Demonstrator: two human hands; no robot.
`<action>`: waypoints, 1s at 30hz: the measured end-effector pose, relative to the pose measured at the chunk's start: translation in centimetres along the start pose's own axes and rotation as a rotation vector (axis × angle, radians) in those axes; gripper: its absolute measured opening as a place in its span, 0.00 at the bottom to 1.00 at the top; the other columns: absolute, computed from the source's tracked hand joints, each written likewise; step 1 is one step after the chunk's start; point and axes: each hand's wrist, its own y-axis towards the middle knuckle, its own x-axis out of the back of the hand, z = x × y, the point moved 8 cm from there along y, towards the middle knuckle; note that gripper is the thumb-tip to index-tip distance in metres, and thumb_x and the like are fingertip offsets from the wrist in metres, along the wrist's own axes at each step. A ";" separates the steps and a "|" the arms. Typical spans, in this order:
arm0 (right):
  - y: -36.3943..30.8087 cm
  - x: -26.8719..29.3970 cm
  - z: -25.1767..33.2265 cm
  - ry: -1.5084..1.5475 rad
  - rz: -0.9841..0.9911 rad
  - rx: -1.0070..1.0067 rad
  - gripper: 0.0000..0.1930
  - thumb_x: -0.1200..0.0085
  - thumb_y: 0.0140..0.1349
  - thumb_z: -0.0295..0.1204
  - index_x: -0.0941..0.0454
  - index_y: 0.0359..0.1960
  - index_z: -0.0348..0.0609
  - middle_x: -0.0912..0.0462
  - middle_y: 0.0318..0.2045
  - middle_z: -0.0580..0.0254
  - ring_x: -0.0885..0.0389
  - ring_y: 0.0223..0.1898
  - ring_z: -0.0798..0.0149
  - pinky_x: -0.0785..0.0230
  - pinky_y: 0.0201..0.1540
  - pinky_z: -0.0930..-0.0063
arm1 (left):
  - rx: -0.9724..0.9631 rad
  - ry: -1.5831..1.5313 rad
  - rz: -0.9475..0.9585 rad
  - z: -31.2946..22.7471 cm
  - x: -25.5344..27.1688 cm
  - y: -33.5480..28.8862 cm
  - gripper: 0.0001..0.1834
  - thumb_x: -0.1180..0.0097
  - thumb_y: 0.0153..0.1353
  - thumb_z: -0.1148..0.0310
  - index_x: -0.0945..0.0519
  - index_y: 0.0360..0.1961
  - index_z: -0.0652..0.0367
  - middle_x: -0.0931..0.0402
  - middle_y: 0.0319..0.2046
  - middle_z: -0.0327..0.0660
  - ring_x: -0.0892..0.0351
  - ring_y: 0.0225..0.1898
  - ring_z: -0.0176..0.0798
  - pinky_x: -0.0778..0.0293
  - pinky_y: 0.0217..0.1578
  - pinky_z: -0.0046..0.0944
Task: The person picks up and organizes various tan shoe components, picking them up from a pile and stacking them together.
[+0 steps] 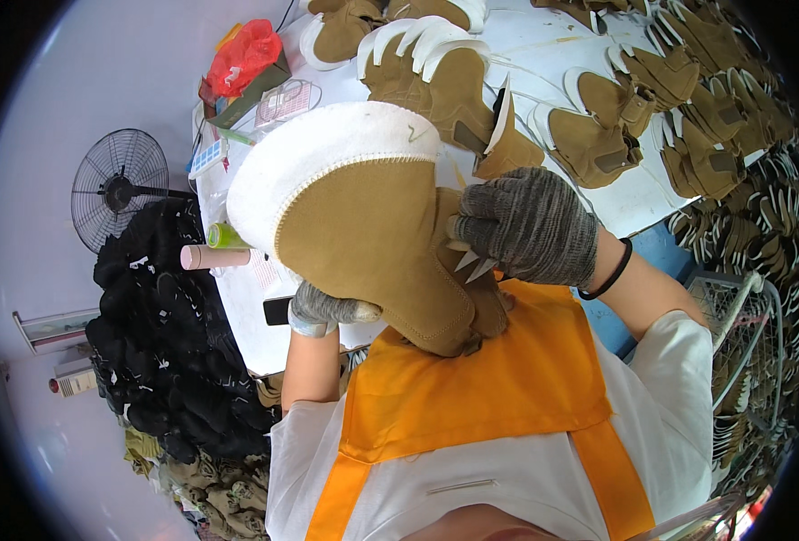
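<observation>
A tan shoe upper (363, 225) with a broad white curved band (327, 135) along its stitched edge is held up in front of my chest. My left hand (327, 307), in a grey glove, grips the upper's lower left side with the thumb on the tan face; the other fingers are hidden behind it. At the upper's right edge, my right hand (525, 225), also in a grey knit glove, is closed. Two short pointed metal blades of what look like thread snips (476, 266) stick out below its fingers. A loose thread (415, 133) lies on the white band.
Several similar uppers (458, 95) lie on the white table (525, 45) beyond and to the right. At the left are a box with a red bag (244, 59), a pink bottle (214, 258), a fan (120, 189) and a black heap (178, 343). A wire basket (751, 352) stands right.
</observation>
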 end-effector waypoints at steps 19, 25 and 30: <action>-1.6 0.6 -6.0 0.246 -0.229 -0.416 0.10 0.39 0.51 0.30 0.23 0.34 0.43 0.23 0.31 0.60 0.20 0.30 0.61 0.25 0.32 0.72 | 0.030 -0.016 -0.017 0.5 0.0 -0.9 0.44 0.33 0.47 0.51 0.37 0.61 0.61 0.33 0.57 0.45 0.33 0.57 0.43 0.36 0.57 0.42; -0.5 1.4 -2.6 0.325 -0.199 -0.177 0.09 0.37 0.49 0.30 0.19 0.33 0.47 0.24 0.31 0.63 0.21 0.30 0.61 0.26 0.32 0.72 | 0.030 -0.024 -0.027 1.2 -0.1 -0.5 0.44 0.33 0.47 0.50 0.37 0.61 0.61 0.34 0.57 0.45 0.34 0.57 0.43 0.36 0.57 0.43; 0.6 1.3 0.9 -0.071 -0.056 0.105 0.07 0.41 0.49 0.30 0.19 0.32 0.49 0.22 0.31 0.62 0.20 0.32 0.60 0.26 0.30 0.69 | 0.028 -0.029 -0.028 1.4 -0.1 0.0 0.45 0.33 0.47 0.50 0.38 0.61 0.60 0.34 0.58 0.45 0.34 0.58 0.44 0.36 0.58 0.43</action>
